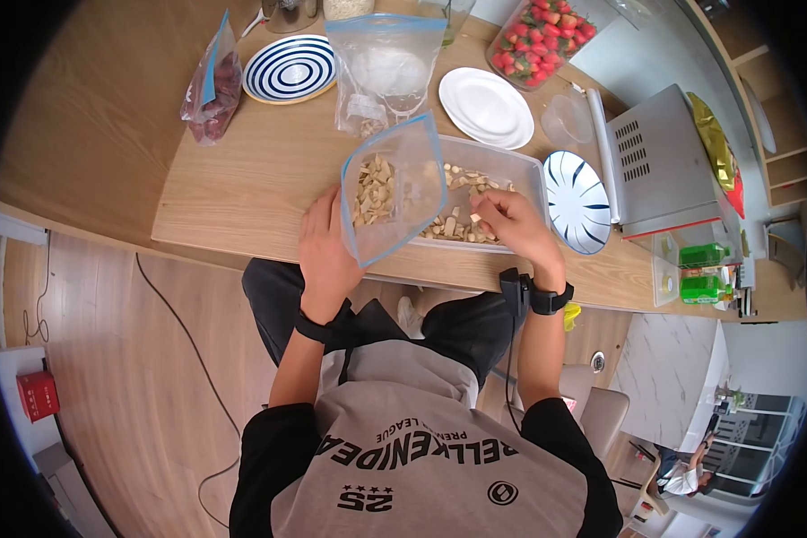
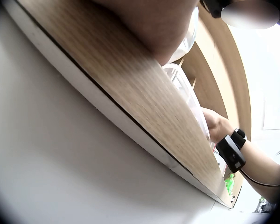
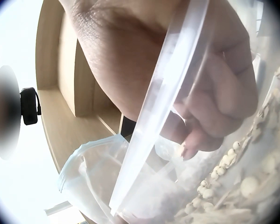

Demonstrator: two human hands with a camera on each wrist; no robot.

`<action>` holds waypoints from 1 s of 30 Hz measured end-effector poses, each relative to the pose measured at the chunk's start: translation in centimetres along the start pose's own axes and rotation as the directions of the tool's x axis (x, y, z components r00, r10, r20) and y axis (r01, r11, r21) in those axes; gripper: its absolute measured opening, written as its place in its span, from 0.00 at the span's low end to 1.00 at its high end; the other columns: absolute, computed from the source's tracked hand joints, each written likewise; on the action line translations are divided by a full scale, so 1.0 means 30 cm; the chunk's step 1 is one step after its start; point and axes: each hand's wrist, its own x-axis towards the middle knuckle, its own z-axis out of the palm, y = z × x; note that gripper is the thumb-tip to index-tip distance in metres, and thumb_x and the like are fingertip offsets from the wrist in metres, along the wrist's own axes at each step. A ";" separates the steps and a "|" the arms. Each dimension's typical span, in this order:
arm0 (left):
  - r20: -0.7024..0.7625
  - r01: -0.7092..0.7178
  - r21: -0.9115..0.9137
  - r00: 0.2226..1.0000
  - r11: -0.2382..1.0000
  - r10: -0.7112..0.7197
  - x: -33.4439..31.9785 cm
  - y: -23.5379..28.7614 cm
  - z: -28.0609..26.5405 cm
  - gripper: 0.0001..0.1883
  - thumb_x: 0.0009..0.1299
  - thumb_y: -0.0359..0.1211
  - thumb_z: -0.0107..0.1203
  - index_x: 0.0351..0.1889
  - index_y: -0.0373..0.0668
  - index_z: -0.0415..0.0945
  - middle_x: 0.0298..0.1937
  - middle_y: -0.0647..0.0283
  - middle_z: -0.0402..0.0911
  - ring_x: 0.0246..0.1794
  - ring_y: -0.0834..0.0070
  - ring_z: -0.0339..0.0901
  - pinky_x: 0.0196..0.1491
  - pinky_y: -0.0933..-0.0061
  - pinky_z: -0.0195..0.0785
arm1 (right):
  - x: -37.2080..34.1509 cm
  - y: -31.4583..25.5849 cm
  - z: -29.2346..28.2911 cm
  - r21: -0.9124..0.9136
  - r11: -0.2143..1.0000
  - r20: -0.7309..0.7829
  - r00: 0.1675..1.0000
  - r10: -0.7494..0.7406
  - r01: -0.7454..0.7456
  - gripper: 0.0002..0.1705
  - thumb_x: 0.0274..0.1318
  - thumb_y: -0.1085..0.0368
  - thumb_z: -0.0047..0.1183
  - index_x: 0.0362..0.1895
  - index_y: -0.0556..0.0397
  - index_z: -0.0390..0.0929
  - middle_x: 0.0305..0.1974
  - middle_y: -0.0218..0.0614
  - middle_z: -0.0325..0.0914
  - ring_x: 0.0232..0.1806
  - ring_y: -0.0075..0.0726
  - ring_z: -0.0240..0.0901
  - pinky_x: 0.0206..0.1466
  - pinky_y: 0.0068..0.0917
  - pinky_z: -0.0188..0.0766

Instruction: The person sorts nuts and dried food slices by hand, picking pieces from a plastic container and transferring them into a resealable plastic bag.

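A clear zip bag (image 1: 394, 202) with a blue seal stands with its mouth open, pale dried slices (image 1: 374, 190) inside. My left hand (image 1: 325, 242) holds it at its left edge, some fingers hidden behind the plastic. To its right, a clear plastic box (image 1: 533, 179) contains loose pale dried pieces (image 1: 462, 224), among them round white ones (image 3: 217, 172). My right hand (image 1: 518, 226) reaches over the box's near right rim, fingers curled, and pinches a small pale piece (image 1: 476, 217) between thumb and fingertips. Part of the box lies behind the bag in the head view.
Behind the box are another zip bag (image 1: 386, 67) with white contents, white plates (image 1: 484, 108) and a tub of strawberries (image 1: 547, 36). A blue-striped plate (image 1: 289, 70) and a bag of dark red food (image 1: 213, 97) lie left; a patterned dish (image 1: 577, 202) is right.
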 end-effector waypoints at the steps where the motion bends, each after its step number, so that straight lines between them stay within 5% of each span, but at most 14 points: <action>1: 0.000 0.000 -0.002 1.000 1.000 0.000 -0.001 -0.001 0.002 0.37 0.63 0.42 0.69 0.68 0.33 0.70 0.65 0.47 0.77 0.62 0.48 0.75 0.64 0.52 0.68 | 0.002 0.016 -0.001 -0.001 1.000 -0.001 1.000 0.001 -0.001 0.20 0.78 0.55 0.52 0.35 0.58 0.80 0.22 0.21 0.68 0.26 0.16 0.61 0.30 0.22 0.59; 5: -0.008 -0.005 0.003 1.000 1.000 0.005 -0.002 -0.003 0.003 0.37 0.63 0.42 0.69 0.68 0.33 0.70 0.65 0.47 0.77 0.62 0.48 0.75 0.64 0.52 0.68 | 0.010 0.058 -0.023 0.081 0.991 0.045 0.993 -0.112 0.108 0.09 0.73 0.67 0.54 0.49 0.57 0.83 0.36 0.25 0.79 0.37 0.17 0.71 0.41 0.19 0.68; 9: -0.011 -0.014 0.011 1.000 1.000 0.014 -0.004 -0.008 0.005 0.37 0.64 0.42 0.68 0.68 0.33 0.70 0.65 0.47 0.77 0.61 0.48 0.75 0.64 0.52 0.68 | 0.010 0.064 -0.016 0.123 0.983 0.049 0.989 -0.141 0.134 0.18 0.67 0.79 0.50 0.58 0.57 0.81 0.45 0.30 0.83 0.44 0.20 0.75 0.47 0.20 0.71; 13: -0.004 0.014 -0.014 1.000 1.000 -0.014 0.001 0.001 0.006 0.37 0.65 0.43 0.69 0.68 0.34 0.71 0.65 0.47 0.77 0.61 0.48 0.76 0.64 0.52 0.68 | 0.014 0.079 -0.023 0.200 0.956 0.052 0.972 -0.228 0.214 0.20 0.65 0.80 0.48 0.58 0.57 0.80 0.43 0.31 0.85 0.41 0.21 0.78 0.44 0.21 0.73; 22: -0.020 0.010 -0.012 1.000 1.000 -0.010 0.005 0.012 -0.004 0.36 0.66 0.43 0.68 0.68 0.34 0.71 0.63 0.48 0.78 0.61 0.48 0.76 0.64 0.52 0.69 | 0.005 0.064 -0.015 0.251 0.960 0.031 0.990 -0.137 0.126 0.20 0.65 0.82 0.44 0.58 0.59 0.79 0.49 0.38 0.87 0.46 0.24 0.81 0.46 0.22 0.75; 27: -0.043 -0.031 -0.016 0.999 0.999 0.030 0.003 -0.004 0.002 0.36 0.64 0.42 0.68 0.68 0.34 0.71 0.63 0.48 0.78 0.61 0.48 0.76 0.64 0.52 0.69 | 0.010 0.069 -0.004 0.138 0.971 -0.099 0.979 -0.181 0.193 0.11 0.74 0.77 0.50 0.54 0.59 0.81 0.51 0.33 0.87 0.42 0.19 0.78 0.47 0.18 0.72; 30: -0.055 -0.024 -0.005 0.998 1.000 0.023 0.003 0.004 0.002 0.36 0.63 0.41 0.69 0.67 0.35 0.71 0.63 0.49 0.78 0.61 0.48 0.76 0.64 0.52 0.69 | 0.000 0.051 0.002 0.131 0.963 -0.191 0.960 -0.207 0.234 0.15 0.69 0.79 0.48 0.54 0.60 0.83 0.48 0.33 0.88 0.49 0.21 0.81 0.51 0.22 0.76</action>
